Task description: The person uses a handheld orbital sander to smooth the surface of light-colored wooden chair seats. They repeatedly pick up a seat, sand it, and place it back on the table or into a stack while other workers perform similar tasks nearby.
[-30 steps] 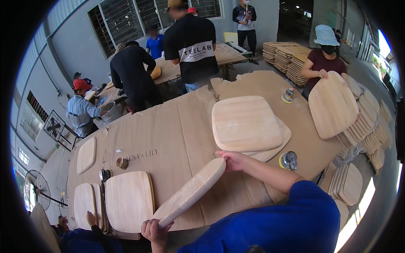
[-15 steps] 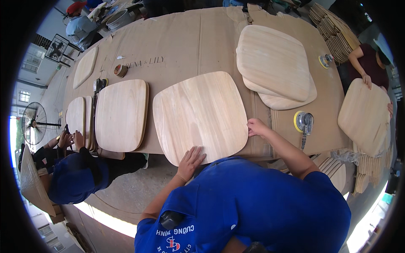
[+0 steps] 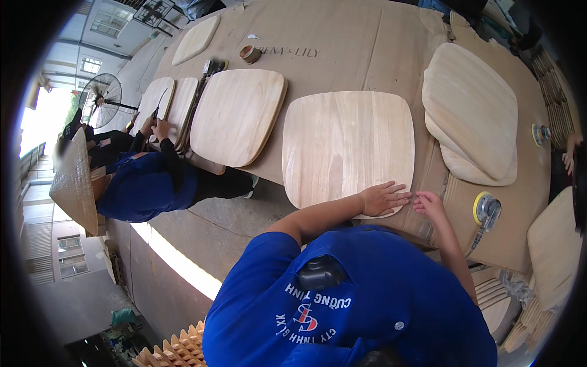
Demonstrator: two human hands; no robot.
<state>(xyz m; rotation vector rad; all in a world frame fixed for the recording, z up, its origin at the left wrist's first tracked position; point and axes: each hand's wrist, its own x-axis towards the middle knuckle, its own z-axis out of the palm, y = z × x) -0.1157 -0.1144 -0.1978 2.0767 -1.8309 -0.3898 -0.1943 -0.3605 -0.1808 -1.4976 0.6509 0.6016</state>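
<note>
A pale wooden board with rounded corners (image 3: pixel 348 147) lies on the cardboard-covered table in front of me. My left hand (image 3: pixel 385 197) rests flat on its near right corner, fingers stretched out to the right. Just off that corner is my right hand (image 3: pixel 430 205), its fingers curled and pinched together close to the left fingertips. Whatever the right fingers may hold is too small to make out. To the right, a round sander with a yellow pad rim (image 3: pixel 487 210) sits on the cardboard, its hose running toward the table edge.
Stacked boards lie at right (image 3: pixel 471 110) and left (image 3: pixel 238 116). A second sander (image 3: pixel 540 134) sits far right, and a tape roll (image 3: pixel 249 54) at the back. A co-worker in a woven hat (image 3: pixel 76 177) handles boards at left. A standing fan (image 3: pixel 101 101) is beyond.
My view has swung, so the table sits further right. My left hand has slid rightward across the board to its near right corner. My right hand has come to that corner from the right edge.
</note>
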